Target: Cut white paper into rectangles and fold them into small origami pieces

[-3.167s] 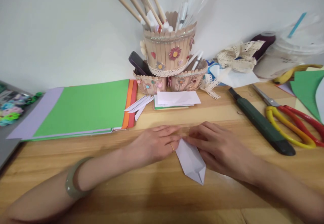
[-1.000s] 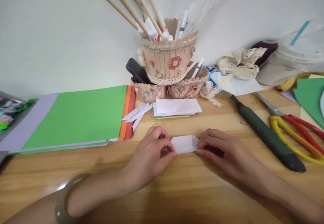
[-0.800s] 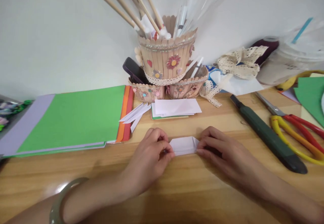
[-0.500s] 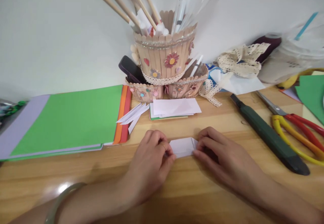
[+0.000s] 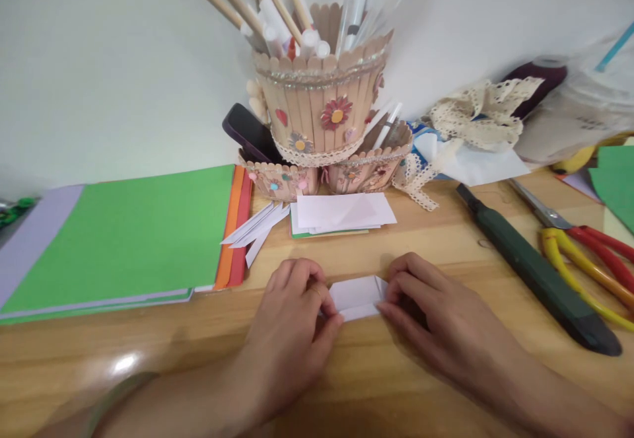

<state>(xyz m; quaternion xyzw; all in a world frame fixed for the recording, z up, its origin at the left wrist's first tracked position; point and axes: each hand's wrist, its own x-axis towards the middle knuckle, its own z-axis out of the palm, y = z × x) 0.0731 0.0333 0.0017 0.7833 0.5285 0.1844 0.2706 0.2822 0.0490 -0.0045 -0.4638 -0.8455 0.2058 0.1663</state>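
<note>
A small folded piece of white paper (image 5: 357, 294) lies on the wooden table between my hands, with a lengthwise crease near its front edge and a slanted fold at its right end. My left hand (image 5: 297, 322) pinches its left end between thumb and fingers. At the other end, my right hand (image 5: 426, 306) grips the paper, its curled fingers hiding the right tip. Just beyond lies a stack of white paper strips (image 5: 341, 212), with folded white paper pieces (image 5: 257, 226) fanned out to its left.
Coloured paper sheets (image 5: 133, 233) are piled at the left. Craft-stick pots (image 5: 317, 104) with pens and sticks stand against the wall. On the right lie a dark green cutter-like tool (image 5: 535, 269), scissors (image 5: 569, 246) with red and yellow handles, and lace ribbon (image 5: 480, 114).
The camera view has shifted slightly. Both hands keep hold of the paper's ends, and a little more of its front flap shows below the crease.
</note>
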